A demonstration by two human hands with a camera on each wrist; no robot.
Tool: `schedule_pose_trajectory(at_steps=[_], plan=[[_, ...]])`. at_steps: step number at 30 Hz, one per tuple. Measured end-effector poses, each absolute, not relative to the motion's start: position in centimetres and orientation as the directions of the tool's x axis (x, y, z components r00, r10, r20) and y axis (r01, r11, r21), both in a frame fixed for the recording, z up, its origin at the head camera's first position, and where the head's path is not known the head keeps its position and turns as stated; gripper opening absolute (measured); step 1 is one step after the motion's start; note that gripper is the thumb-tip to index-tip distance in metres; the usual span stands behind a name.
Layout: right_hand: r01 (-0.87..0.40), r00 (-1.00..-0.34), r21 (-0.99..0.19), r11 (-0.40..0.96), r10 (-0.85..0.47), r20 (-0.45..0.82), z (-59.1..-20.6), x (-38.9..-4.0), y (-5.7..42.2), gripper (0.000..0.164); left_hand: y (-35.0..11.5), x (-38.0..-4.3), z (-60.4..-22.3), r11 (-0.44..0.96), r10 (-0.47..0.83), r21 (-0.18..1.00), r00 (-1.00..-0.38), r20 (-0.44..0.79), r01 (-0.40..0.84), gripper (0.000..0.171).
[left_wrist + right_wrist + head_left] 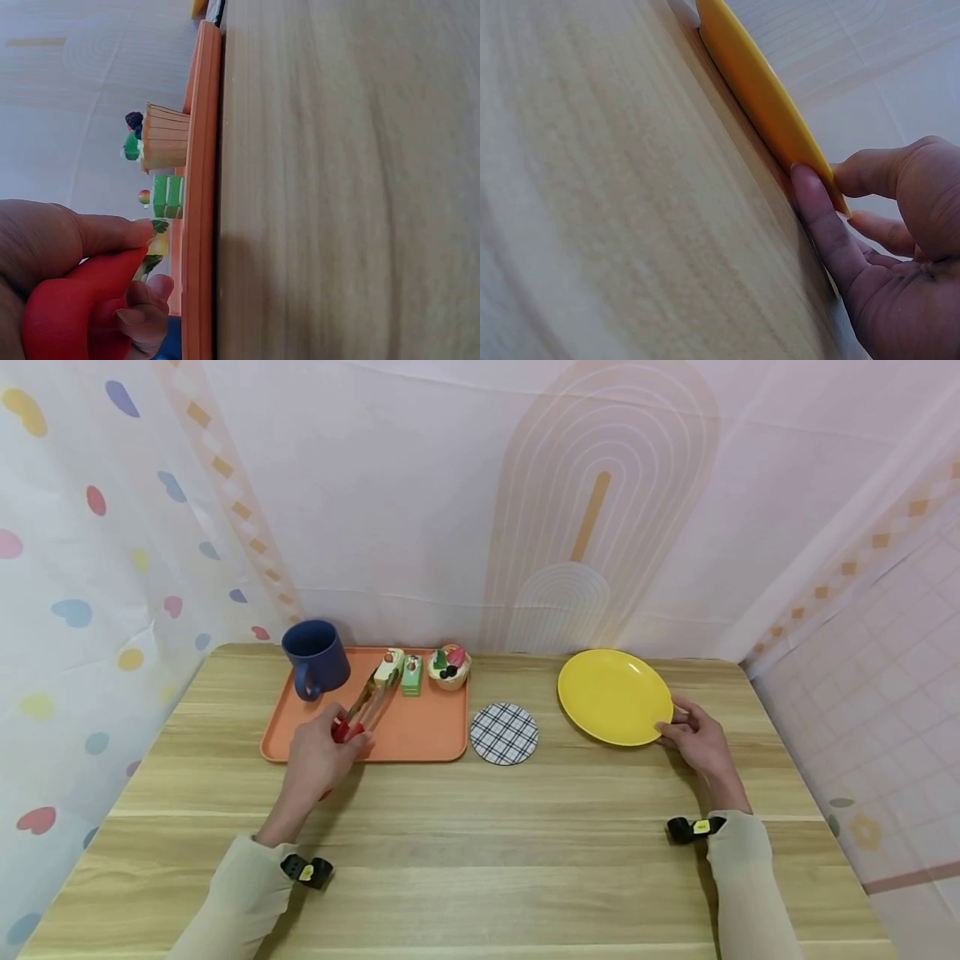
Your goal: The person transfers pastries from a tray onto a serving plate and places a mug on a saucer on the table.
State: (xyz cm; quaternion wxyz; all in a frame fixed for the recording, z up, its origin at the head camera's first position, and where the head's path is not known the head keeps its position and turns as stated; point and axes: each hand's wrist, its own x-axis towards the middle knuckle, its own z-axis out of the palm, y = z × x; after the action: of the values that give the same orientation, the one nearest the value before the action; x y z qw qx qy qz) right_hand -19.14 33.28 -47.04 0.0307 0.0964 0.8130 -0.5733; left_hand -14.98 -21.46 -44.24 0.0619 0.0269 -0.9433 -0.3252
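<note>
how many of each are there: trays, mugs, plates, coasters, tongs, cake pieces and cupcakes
Tray: 1
Mug: 1
Plate: 1
Coaster: 1
Tongs: 1 pair
Cake pieces: 2
Cupcake: 1
Total: 8

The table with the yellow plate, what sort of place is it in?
Probably a little staged corner indoors: a creased white sheet printed with colourful shapes hangs beside a light wood-grain table, set with a round, shiny yellow plate.
</note>
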Motion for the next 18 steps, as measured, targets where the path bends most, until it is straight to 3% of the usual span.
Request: schedule_pose_trajectory(at_steps=[18], plan=[[0.205,-0.977,-0.916,0.345,0.126,-0.172,-47.1,-19.1,33.1,0.071,-21.2,-14.2,-42.5,0.775,-0.091,0.632,-0.988,0.125,0.009,0.03]])
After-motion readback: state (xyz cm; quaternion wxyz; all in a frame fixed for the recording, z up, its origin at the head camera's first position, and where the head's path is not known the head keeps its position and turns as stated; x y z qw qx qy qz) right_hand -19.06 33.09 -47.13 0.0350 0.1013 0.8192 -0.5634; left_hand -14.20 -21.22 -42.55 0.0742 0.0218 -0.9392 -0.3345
